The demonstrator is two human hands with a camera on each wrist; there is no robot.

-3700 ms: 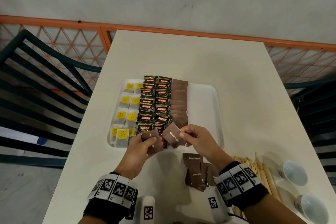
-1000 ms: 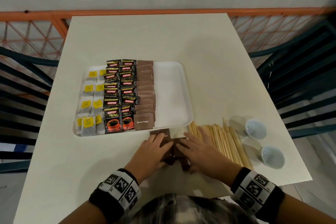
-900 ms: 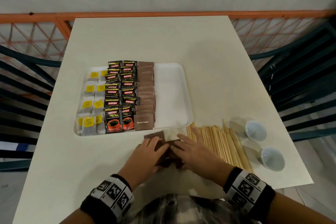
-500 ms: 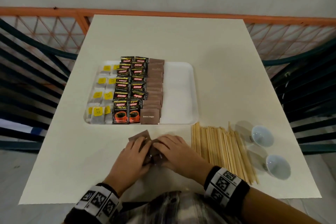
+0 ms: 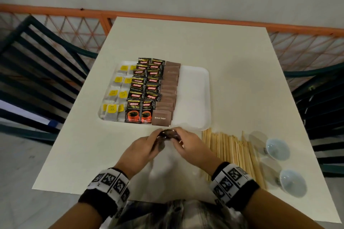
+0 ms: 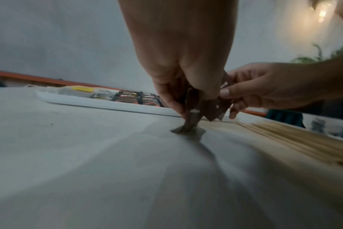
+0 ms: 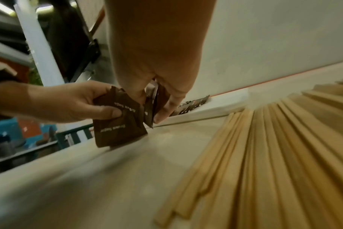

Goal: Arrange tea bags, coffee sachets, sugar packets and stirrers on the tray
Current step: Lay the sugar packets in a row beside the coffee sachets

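Both hands, flat on the loose sugar packets a moment ago, now pinch them upright as one bundle, left hand and right hand curled around it, near the bench's front edge just before the tray, so probably they go beside the sugar row next.

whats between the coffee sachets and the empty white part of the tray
A single column of brown sugar packets lies between the coffee sachets and the bare right part of the tray, overlapping front to back; the head view shows it.
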